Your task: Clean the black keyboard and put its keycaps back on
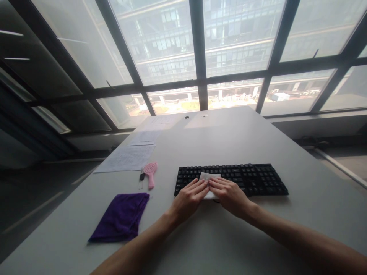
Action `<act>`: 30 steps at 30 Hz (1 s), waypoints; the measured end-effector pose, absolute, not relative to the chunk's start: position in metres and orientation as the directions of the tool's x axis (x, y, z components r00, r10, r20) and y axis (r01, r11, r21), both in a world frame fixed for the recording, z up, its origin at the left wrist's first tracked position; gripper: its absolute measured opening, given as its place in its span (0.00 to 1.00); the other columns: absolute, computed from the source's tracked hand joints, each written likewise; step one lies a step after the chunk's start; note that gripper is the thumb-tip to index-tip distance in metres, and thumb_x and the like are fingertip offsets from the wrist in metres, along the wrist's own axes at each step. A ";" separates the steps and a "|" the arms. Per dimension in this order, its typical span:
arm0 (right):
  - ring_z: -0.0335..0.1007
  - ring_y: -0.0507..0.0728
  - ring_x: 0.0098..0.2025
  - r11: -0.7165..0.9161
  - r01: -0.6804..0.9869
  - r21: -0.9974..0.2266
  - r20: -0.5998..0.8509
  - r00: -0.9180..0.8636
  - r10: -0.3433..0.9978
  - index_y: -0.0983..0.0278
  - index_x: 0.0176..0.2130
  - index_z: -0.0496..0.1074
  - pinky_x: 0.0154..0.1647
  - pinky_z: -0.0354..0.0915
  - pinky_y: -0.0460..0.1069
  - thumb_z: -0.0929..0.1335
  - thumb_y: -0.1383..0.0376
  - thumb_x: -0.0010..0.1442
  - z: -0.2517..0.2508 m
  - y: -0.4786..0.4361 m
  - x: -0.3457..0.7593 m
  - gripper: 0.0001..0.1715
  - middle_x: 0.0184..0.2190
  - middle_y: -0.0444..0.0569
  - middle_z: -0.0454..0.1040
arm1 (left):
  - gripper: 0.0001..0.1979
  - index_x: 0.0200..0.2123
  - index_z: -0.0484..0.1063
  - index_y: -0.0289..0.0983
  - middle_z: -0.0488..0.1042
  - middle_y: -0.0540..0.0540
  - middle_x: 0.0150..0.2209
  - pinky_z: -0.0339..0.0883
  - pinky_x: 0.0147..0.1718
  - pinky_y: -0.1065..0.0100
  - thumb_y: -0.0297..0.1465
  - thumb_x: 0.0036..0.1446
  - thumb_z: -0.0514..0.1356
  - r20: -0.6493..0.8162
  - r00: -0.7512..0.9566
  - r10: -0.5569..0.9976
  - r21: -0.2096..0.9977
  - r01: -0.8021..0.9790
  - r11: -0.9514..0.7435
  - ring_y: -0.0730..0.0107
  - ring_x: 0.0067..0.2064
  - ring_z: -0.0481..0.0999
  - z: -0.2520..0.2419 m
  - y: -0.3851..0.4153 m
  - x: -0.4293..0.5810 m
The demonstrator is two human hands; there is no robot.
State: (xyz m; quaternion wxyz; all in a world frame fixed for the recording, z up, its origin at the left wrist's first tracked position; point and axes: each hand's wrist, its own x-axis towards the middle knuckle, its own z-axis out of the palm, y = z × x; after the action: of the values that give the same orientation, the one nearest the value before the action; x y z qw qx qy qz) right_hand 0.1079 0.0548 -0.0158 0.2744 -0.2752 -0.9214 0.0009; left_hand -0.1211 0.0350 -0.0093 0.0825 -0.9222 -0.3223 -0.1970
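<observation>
A black keyboard point(259, 179) lies on the white desk, and a small white tissue or wipe point(210, 176) is over its front middle part. My left hand point(191, 194) comes in from the left, its fingers close together on the tissue. From the right, my right hand point(229, 193) mirrors it, fingers also close together on the tissue. The fingertips of both hands nearly meet at the tissue's middle, where it looks creased. Both thumbs are mostly hidden. The tissue shows above the fingertips and below them, along the keyboard's front edge.
Left of the keyboard lie a pink hairbrush point(150, 173) and a small black item point(142, 177). Nearer is a folded purple cloth point(122, 215). Printed papers point(126, 158) run along the desk's left side. Large windows point(169, 42) stand beyond the white desk point(223, 141).
</observation>
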 end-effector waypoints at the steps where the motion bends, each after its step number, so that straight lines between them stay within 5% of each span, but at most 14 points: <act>1: 0.72 0.60 0.60 0.849 0.506 -0.155 0.511 -0.695 0.507 0.69 0.57 0.73 0.67 0.64 0.56 0.64 0.80 0.60 -0.015 0.054 0.108 0.27 0.57 0.56 0.76 | 0.20 0.61 0.69 0.34 0.72 0.41 0.61 0.65 0.64 0.54 0.22 0.69 0.49 0.416 0.713 0.564 -0.021 0.628 -0.778 0.62 0.63 0.71 -0.009 0.034 -0.121; 14: 0.59 0.65 0.69 0.810 0.549 -0.205 0.432 -0.692 0.579 0.73 0.64 0.65 0.71 0.57 0.60 0.67 0.73 0.58 -0.014 0.052 0.108 0.35 0.65 0.61 0.66 | 0.26 0.68 0.58 0.31 0.60 0.37 0.69 0.55 0.69 0.52 0.24 0.67 0.50 0.277 0.687 0.672 -0.053 0.709 -0.704 0.60 0.70 0.59 -0.012 0.036 -0.120; 22: 0.62 0.68 0.67 0.805 0.518 -0.290 0.463 -0.660 0.592 0.70 0.64 0.66 0.69 0.58 0.64 0.67 0.49 0.66 -0.005 0.049 0.109 0.37 0.63 0.62 0.68 | 0.30 0.69 0.55 0.31 0.58 0.35 0.69 0.52 0.69 0.51 0.37 0.70 0.53 0.260 0.687 0.679 -0.047 0.711 -0.702 0.57 0.71 0.56 -0.010 0.035 -0.120; 26: 0.70 0.64 0.58 0.751 0.585 -0.306 0.505 -0.570 0.649 0.66 0.57 0.72 0.61 0.66 0.61 0.62 0.64 0.71 -0.005 0.059 0.106 0.19 0.56 0.58 0.75 | 0.31 0.69 0.55 0.31 0.58 0.34 0.69 0.52 0.69 0.50 0.39 0.69 0.55 0.267 0.690 0.673 -0.032 0.704 -0.709 0.55 0.71 0.56 -0.009 0.034 -0.119; 30: 0.71 0.62 0.48 0.666 0.678 -0.312 0.467 -0.500 0.729 0.66 0.50 0.75 0.53 0.69 0.57 0.63 0.73 0.67 -0.002 0.075 0.103 0.16 0.45 0.56 0.77 | 0.28 0.69 0.56 0.31 0.60 0.34 0.68 0.52 0.69 0.49 0.36 0.69 0.53 0.274 0.688 0.672 -0.033 0.705 -0.708 0.55 0.71 0.57 -0.010 0.034 -0.117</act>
State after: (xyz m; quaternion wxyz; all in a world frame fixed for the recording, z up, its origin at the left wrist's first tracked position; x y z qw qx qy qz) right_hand 0.1028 0.0748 -0.0025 0.2907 -0.4065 -0.8651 0.0439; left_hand -0.1174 0.0339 -0.0097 0.0681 -0.9161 -0.3760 -0.1217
